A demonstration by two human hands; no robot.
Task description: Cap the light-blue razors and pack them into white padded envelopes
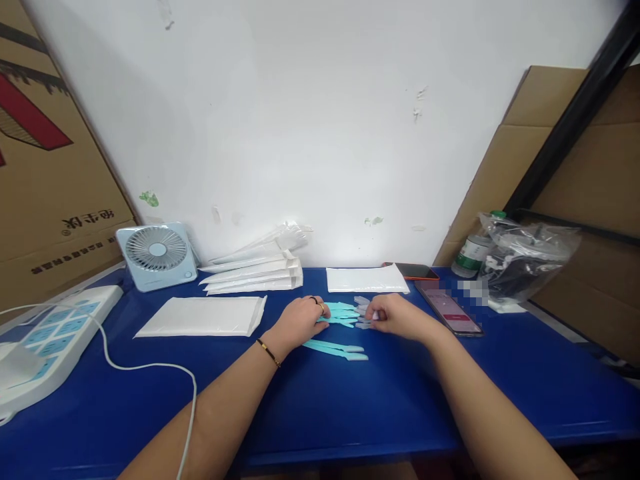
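Several turquoise eyebrow razors [341,312] with translucent blade caps lie fanned out on the blue table [400,413]. My left hand [303,320], with a ring and a bracelet, is closed over their handle ends from the left. At the other end my right hand [395,316] is closed in a pinch on a translucent blade cap [375,315]; other caps [361,312] show just left of its fingertips. Two more turquoise razors [335,349] lie together nearer to me, just below my left hand, their caps pointing right.
White padded packets [255,275] are stacked behind my left hand, with single packets at left [200,317] and back [367,278]. A fan [157,257], power strip [60,340] and cable [150,365] stand left. Phones [453,310] and a bagged item [525,263] are right.
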